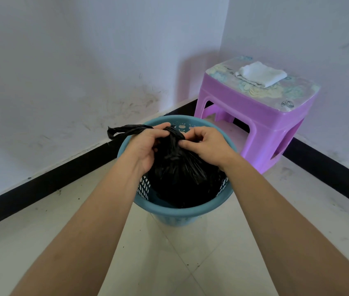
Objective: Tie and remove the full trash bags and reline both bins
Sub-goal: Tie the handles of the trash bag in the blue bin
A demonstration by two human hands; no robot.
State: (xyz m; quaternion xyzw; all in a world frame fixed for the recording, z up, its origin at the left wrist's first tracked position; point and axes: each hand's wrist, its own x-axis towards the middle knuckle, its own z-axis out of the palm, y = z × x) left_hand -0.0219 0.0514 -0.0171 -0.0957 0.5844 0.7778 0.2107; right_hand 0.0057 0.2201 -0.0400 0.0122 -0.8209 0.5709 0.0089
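A full black trash bag [177,176] sits inside a teal perforated bin [182,212] on the tiled floor. The bag's neck is gathered and twisted above the bin. My left hand [145,146] grips the neck from the left, and one twisted tail [124,130] of the bag sticks out past it to the left. My right hand [206,145] pinches the neck from the right, fingers closed on the black plastic. Both forearms reach in from the bottom of the view.
A purple plastic stool [261,116] stands in the room corner just right of the bin, with a folded white cloth [261,73] on its patterned top. White walls with a black skirting board [62,178] close in behind the bin.
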